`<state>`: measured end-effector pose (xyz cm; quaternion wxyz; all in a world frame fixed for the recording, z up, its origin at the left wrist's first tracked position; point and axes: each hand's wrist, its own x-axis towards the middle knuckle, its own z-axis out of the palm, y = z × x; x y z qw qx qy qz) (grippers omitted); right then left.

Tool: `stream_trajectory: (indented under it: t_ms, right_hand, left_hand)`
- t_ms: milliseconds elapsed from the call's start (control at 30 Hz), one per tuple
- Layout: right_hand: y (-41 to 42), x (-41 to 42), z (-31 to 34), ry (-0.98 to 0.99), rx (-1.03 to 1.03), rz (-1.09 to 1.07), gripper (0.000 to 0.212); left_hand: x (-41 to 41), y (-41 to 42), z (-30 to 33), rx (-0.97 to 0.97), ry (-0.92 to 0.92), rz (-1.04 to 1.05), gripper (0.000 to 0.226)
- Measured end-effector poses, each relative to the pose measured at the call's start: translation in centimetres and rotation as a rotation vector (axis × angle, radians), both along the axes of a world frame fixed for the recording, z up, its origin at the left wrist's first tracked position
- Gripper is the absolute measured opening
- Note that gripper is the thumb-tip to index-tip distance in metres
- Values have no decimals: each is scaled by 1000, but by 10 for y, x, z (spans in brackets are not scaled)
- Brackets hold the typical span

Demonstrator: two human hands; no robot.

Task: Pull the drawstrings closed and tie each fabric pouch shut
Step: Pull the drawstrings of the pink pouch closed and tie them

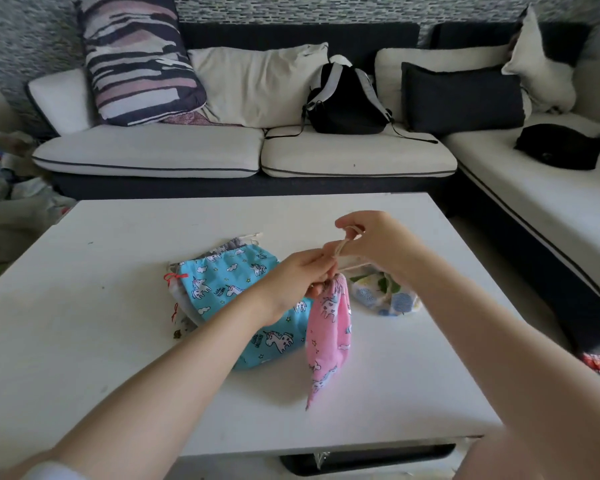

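Two hands work the cord of a pink pouch above a white table.

Taking the blue unicorn pouch (236, 299) flat on the white table (84, 341) as landmark: a pile of other pouches (179, 303) peeks out at its left edge. Over its right edge, the left hand (298, 282) pinches the gathered neck of the pink pouch (328, 341), which hangs straight below that hand. Further right and slightly higher, the right hand (371, 240) holds the cream drawstring (342, 247) looped between curled fingers. A white patterned pouch (385, 296) lies beneath the right wrist.
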<state>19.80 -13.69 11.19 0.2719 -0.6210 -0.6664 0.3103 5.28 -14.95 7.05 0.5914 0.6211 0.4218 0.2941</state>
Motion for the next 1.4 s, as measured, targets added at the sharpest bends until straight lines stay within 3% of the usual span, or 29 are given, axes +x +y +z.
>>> stream_trajectory:
  t_ms: [67,200,367,467,600,700,833,1067,1133,1233,1300,1400]
  right_hand:
    - [2,7,-1,75,-129,38,46]
    - [3,13,-16,503,-359,111,47]
    - [4,15,-25,430,-257,54,39]
    - [8,11,-26,527,-197,-64,23]
    - [9,3,-22,461,-131,-138,39]
    - [5,-7,-1,664,-68,-94,46]
    - [-4,-29,27,923,-147,100,45]
    - [-4,-66,34,1087,-294,85,51]
    - [0,-67,28,998,-266,95,48]
    - [3,-60,13,377,-104,95,56]
    - [0,-55,4,39,-21,125,48]
    - [-9,-46,-5,-100,47,193,32]
  left_hand:
    - [-5,2,-2,18,24,-30,34]
    - [-4,2,-8,81,101,-44,34]
    - [-17,9,-10,69,27,131,35]
    - [-20,12,-8,38,18,178,34]
    - [-23,18,-11,34,93,298,34]
    - [-26,16,-12,91,179,320,34]
    - [-21,9,-10,286,471,208,30]
    - [-15,-5,-2,349,443,89,41]
    - [-17,-4,-5,302,423,79,39]
    - [-20,-4,-8,185,294,73,42]
    - [-21,-4,-8,135,176,122,41]
    - [-22,-4,-8,106,99,178,39]
